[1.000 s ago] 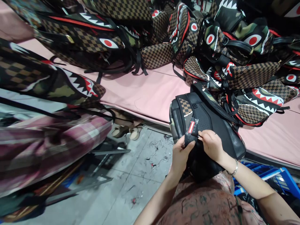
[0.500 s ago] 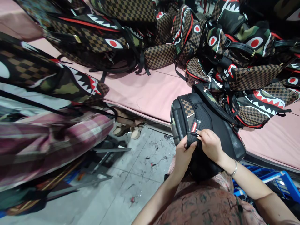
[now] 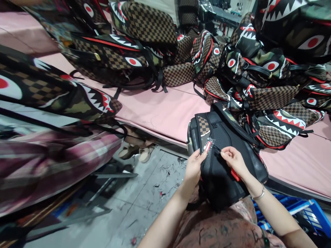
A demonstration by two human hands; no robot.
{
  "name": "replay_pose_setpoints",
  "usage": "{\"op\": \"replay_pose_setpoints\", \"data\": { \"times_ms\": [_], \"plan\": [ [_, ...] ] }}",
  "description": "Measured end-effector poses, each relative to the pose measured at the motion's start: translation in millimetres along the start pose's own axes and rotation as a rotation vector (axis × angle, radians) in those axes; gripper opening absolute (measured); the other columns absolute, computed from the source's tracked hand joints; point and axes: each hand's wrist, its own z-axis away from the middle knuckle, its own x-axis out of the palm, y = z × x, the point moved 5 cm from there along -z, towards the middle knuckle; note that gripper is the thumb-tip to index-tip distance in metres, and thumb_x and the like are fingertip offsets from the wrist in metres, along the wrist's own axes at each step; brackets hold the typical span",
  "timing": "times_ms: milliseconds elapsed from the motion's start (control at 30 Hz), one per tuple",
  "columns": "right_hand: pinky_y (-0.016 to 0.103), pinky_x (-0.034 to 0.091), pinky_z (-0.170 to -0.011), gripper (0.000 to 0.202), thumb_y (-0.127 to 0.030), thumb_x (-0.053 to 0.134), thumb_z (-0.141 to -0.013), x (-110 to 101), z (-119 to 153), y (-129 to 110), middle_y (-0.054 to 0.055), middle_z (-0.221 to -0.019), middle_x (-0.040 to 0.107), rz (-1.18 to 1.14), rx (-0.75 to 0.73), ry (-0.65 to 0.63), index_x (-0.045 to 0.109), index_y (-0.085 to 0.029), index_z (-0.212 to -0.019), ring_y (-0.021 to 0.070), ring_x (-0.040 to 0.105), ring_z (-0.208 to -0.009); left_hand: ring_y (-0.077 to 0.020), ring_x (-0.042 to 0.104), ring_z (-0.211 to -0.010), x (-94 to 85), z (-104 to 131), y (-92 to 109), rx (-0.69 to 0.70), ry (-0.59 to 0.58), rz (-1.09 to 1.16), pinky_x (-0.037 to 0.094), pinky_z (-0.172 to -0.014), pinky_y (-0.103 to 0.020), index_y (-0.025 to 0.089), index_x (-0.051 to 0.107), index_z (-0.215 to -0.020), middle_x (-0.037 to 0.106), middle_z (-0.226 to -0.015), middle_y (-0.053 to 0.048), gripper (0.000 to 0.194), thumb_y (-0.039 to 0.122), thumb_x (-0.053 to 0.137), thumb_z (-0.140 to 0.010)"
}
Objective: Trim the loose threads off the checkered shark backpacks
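Observation:
A black backpack with a checkered corner patch lies tilted across my lap, leaning on the pink table edge. My left hand is closed at the pack's left side, with thumb and finger at the lower end of a red-and-white tag in clear wrapping. My right hand is closed over the pack's back panel. A thin dark tip shows beyond its fingers and a red end sticks out below the palm, apparently thread snips; the middle is hidden.
Several shark-face backpacks crowd the pink table. At left are another shark backpack and plaid cloth. A blue crate stands at lower right. Thread scraps and shoes are on the floor.
My hands have drawn apart. The left has let go of the black strap end and shifted to the tag. The red end has come into view under my right palm.

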Motion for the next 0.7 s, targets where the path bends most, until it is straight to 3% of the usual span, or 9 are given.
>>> {"op": "replay_pose_setpoints", "data": {
  "times_ms": [133,333,700],
  "plan": [
    [0.02,0.021,-0.041,0.029,-0.043,0.063,-0.072,2,2,-2,-0.009,-0.047,0.034,0.052,-0.074,0.016,0.053,-0.017,-0.081,0.0059,0.028,-0.042,-0.0145,0.062,-0.076,0.6,-2,-1,-0.008,-0.036,0.068,0.047,-0.075,-0.025,0.014,0.064,-0.098,0.069,-0.088,-0.005,0.039,0.023,0.074,-0.062],
    [0.022,0.03,-0.049,0.026,-0.042,0.061,-0.073,6,0,-5,-0.005,-0.055,0.041,0.254,-0.205,0.094,0.056,-0.017,-0.08,0.0085,0.035,-0.051,-0.0161,0.063,-0.08,-2.4,-1,-1,0.011,-0.063,0.078,0.047,-0.08,-0.027,0.015,0.065,-0.099,0.07,-0.088,-0.005,0.038,0.023,0.074,-0.063],
    [0.023,0.029,-0.05,0.025,-0.042,0.06,-0.074,10,0,-11,-0.006,-0.056,0.041,0.315,-0.217,0.117,0.056,-0.018,-0.078,0.0091,0.035,-0.051,-0.0178,0.063,-0.085,-1.3,-2,0,-0.003,-0.056,0.105,0.047,-0.082,-0.028,0.015,0.064,-0.101,0.069,-0.092,-0.006,0.04,0.021,0.074,-0.062]
  ]
}}
